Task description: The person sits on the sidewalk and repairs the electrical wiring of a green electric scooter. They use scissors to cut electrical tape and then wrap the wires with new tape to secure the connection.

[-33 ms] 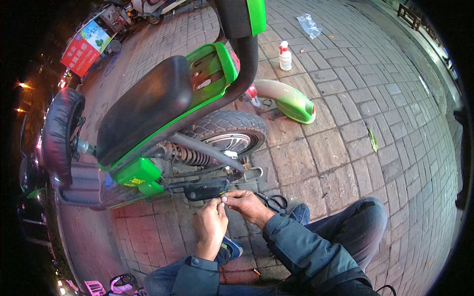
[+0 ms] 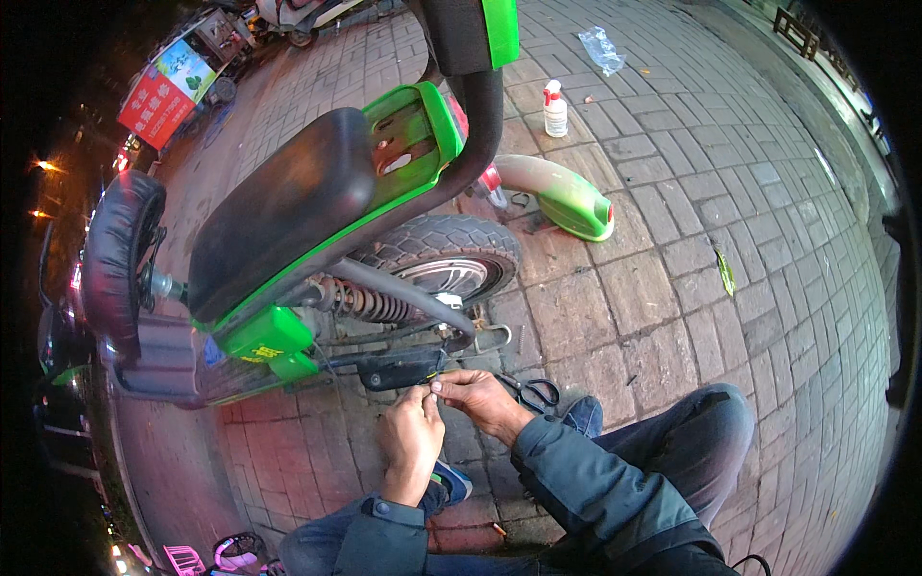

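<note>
My left hand and my right hand meet at the fingertips, both pinched closed. A thin wire with a yellow part shows at the fingertips; its end is hidden by the fingers. Just beyond lies a black box-shaped part beside the electric scooter's rear wheel. Black-handled scissors rest on the paving by my right wrist. The green-and-black scooter stands in front of me, its shock spring exposed.
A green-and-grey fender lies on the brick paving behind the wheel, with a white spray bottle with a red top farther off. A clear plastic bag lies beyond. My knee is bent at right. A red-and-blue sign stands far left.
</note>
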Available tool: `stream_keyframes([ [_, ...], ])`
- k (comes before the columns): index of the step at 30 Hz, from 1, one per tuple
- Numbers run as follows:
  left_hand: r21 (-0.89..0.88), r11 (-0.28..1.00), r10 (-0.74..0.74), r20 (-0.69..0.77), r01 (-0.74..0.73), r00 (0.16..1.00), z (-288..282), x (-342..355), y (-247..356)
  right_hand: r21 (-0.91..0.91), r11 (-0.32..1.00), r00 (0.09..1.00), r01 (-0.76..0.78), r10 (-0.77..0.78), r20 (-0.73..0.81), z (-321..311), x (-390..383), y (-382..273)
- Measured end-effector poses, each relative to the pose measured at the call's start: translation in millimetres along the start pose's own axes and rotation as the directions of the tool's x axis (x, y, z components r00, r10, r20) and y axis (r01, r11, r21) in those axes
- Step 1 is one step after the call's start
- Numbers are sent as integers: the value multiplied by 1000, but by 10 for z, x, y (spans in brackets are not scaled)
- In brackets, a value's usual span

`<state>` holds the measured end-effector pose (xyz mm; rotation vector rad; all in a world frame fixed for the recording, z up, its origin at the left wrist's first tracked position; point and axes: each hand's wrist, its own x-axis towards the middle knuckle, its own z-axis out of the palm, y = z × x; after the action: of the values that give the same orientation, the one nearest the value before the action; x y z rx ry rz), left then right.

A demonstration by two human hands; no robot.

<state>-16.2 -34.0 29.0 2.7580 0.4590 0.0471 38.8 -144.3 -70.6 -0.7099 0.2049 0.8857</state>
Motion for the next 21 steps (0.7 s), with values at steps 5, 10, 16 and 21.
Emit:
stream_keyframes([
  [5, -299, 950, 63, -75, -83, 995, 23, 24, -40, 126, 991, 998, 49, -52, 26, 25, -50, -45],
  [10, -689, 722, -31, -113, -56, 993, -336, 148, -410, 170, 982, 996, 80, -86, 24, 25, -130, -178],
  [16, -486, 849, 289, 100, -207, 952, -111, 13, -408, 145, 986, 997, 80, -81, -3, 51, -253, -212],
  [21, -442, 861, 309, 59, -253, 949, -161, 73, -364, 111, 990, 996, 82, -78, -43, 65, -241, -121],
])
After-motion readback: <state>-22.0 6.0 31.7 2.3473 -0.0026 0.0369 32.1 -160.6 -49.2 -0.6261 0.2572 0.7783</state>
